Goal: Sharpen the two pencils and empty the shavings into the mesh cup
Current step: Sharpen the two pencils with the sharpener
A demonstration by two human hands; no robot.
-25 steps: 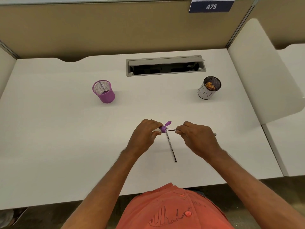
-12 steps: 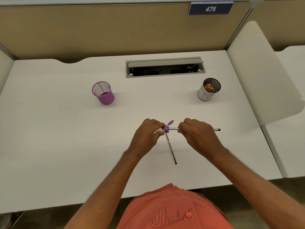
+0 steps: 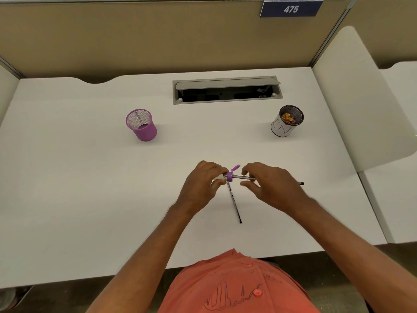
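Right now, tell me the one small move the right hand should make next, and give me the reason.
Probably close the right hand back on the pencil and give another twist. Its fingers look spread around the shaft, as if between turns, while the left hand pinches the purple sharpener with the pencil's tip seated inside. The second pencil lies on the desk, waiting.

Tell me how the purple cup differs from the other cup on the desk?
The purple mesh cup stands on the left side of the desk; the black mesh cup stands on the right. The purple mesh cup looks empty, while the black mesh cup holds orange-brown shavings. The black mesh cup has white paper around its side; the purple mesh cup's side is bare. Both stand upright with open tops.
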